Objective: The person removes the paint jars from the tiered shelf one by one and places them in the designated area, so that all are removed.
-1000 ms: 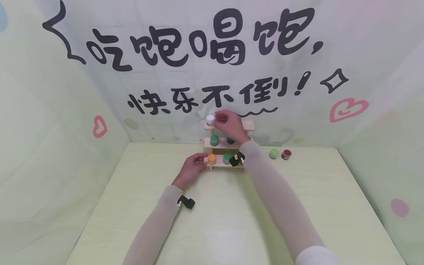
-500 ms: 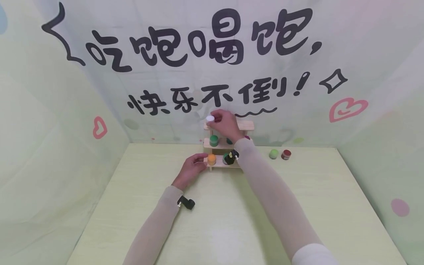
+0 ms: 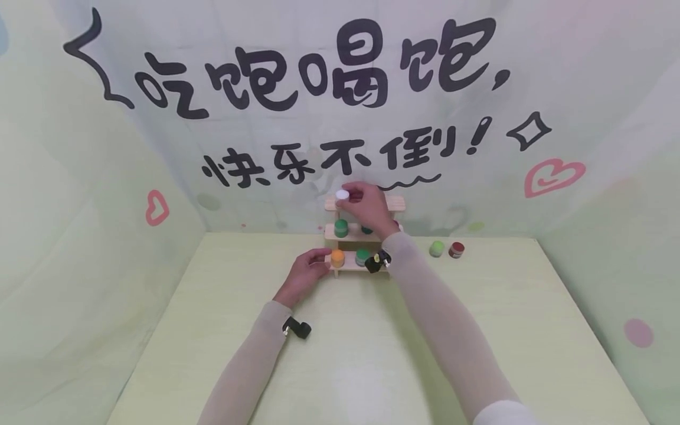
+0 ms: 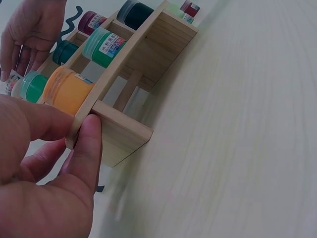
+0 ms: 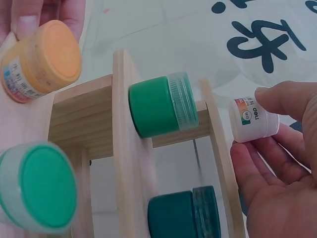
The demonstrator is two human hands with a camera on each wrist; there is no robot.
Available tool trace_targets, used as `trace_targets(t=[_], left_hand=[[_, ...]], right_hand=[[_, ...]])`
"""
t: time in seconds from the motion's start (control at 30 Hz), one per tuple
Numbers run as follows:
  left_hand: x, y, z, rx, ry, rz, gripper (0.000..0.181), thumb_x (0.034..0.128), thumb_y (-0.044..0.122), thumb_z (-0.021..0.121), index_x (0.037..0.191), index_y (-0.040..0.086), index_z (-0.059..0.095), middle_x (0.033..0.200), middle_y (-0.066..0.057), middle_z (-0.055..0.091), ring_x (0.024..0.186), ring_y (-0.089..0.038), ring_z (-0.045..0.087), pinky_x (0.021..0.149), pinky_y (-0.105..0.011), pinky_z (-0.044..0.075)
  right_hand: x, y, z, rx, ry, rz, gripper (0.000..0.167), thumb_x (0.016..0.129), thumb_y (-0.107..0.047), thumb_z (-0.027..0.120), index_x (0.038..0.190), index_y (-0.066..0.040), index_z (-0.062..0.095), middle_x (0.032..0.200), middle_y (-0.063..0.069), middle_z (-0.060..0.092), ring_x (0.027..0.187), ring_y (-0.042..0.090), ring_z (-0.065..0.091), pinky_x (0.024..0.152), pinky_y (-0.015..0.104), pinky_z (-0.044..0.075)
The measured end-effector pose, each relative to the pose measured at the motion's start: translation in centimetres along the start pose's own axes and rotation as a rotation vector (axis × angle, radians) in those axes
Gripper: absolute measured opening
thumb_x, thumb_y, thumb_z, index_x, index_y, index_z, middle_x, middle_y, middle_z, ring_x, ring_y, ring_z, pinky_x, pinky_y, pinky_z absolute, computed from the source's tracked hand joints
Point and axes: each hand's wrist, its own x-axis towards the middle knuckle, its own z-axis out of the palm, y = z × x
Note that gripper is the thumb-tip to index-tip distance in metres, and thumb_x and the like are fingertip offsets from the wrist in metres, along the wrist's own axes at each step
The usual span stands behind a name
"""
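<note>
A three-tier wooden rack (image 3: pixel 350 235) stands against the back wall. My left hand (image 3: pixel 303 274) grips the left end of its lowest shelf, thumb and fingers round the board beside an orange jar (image 4: pixel 67 91). At the left part of the top shelf, my right hand (image 3: pixel 369 206) pinches a white jar (image 5: pixel 247 119) between thumb and fingers. On the middle shelf are a green jar (image 5: pixel 161 105), a dark teal jar (image 5: pixel 178 215) and a dark red jar (image 4: pixel 92 22). The lowest shelf also bears another green jar (image 5: pixel 47 187) and a dark jar (image 4: pixel 134 14).
To the right of the rack, a light green jar (image 3: pixel 437 248) and a dark red jar (image 3: pixel 456 249) stand on the table (image 3: pixel 478 319). Behind is a cloth wall (image 3: pixel 255 206) with large black writing; cloth also hangs at both sides.
My right hand first moved left and closed its fingers on the white jar, then shifted slightly right with it. My left hand has kept its hold on the rack.
</note>
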Motion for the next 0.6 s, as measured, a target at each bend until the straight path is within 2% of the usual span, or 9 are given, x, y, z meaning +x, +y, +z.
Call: trace_targets(t=[0.13,0.33,0.6], left_hand=[[-0.1,-0.1,-0.1,0.025,0.002,-0.012,0.045,0.0941,0.01,0.068,0.138,0.019,0.068,0.131,-0.01,0.067,0.114,-0.021,0.062,0.098,-0.029,0.058],[-0.2,-0.3,-0.1,-0.008,-0.011,-0.009,0.045,0.0946,0.01,0.069,0.139,0.016,0.066,0.132,-0.012,0.065,0.115,-0.023,0.063,0.099,-0.029,0.06],[-0.1,0.1,0.0,-0.011,-0.008,-0.004,0.047,0.0938,0.01,0.069,0.14,0.016,0.066,0.133,-0.012,0.066,0.116,-0.024,0.064,0.098,-0.029,0.06]], right_hand=[[-0.9,0.2,-0.3,0.029,0.023,-0.008,0.047,0.09,-0.022,0.084,0.134,-0.014,0.07,0.126,0.007,0.075,0.117,0.023,0.073,0.099,0.035,0.063],[-2.2,0.6,-1.2,0.067,0.044,-0.077,0.046,0.091,-0.019,0.083,0.135,-0.009,0.07,0.128,0.012,0.073,0.12,0.026,0.071,0.101,0.034,0.062],[-3.1,1.1,-2.7,0.062,0.038,-0.061,0.049,0.092,-0.02,0.083,0.137,-0.008,0.068,0.133,0.01,0.07,0.124,0.025,0.068,0.104,0.033,0.06]])
